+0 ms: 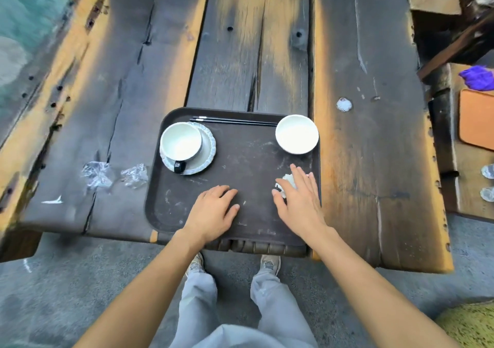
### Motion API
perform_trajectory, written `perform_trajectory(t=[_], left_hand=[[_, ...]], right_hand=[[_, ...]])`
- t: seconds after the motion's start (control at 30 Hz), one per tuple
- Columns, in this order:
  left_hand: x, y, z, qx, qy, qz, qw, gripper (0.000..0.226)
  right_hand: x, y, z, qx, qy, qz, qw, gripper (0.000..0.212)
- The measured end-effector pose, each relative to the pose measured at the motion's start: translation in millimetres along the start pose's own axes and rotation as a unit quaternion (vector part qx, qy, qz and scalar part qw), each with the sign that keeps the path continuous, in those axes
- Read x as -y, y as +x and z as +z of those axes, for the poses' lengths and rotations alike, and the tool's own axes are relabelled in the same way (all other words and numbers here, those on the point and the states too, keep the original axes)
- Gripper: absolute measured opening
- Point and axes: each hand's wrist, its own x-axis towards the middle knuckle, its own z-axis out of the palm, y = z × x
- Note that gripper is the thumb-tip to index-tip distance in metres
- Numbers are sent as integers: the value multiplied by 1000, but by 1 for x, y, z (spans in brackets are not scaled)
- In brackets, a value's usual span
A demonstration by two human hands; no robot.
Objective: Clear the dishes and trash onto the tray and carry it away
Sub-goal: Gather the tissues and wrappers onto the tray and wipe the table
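Dark brown rectangular plastic tray [240,160]: flat on the weathered dark wooden plank table [361,66], its near edge at the table's near edge; both hands over its near half.
Left hand [212,211]: palm down, fingers [227,191] loosely spread, holding nothing; whether it touches the tray, cannot tell.
Right hand [298,200]: palm down, fingers [299,172] spread, partly covering a crumpled white paper napkin [288,180]; no closed grip visible.
White ceramic bowl on a blue-rimmed scalloped saucer [181,141]: on the tray, beyond and left of the left fingertips.
Plain white ceramic bowl [296,133]: on the tray, just beyond the right fingertips.
Pair of black chopsticks [235,121]: along the tray's far edge, beyond both hands.
Two crumpled clear plastic wrappers [133,175]: on the table, off the tray, left of the left hand.
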Motion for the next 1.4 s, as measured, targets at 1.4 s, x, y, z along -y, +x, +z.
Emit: perform_trajectory(t=[1.4], left_hand=[[275,-60,-76,-89,-704,-209,673,21]], right_hand=[[342,93,127,37,588,143,795,11]])
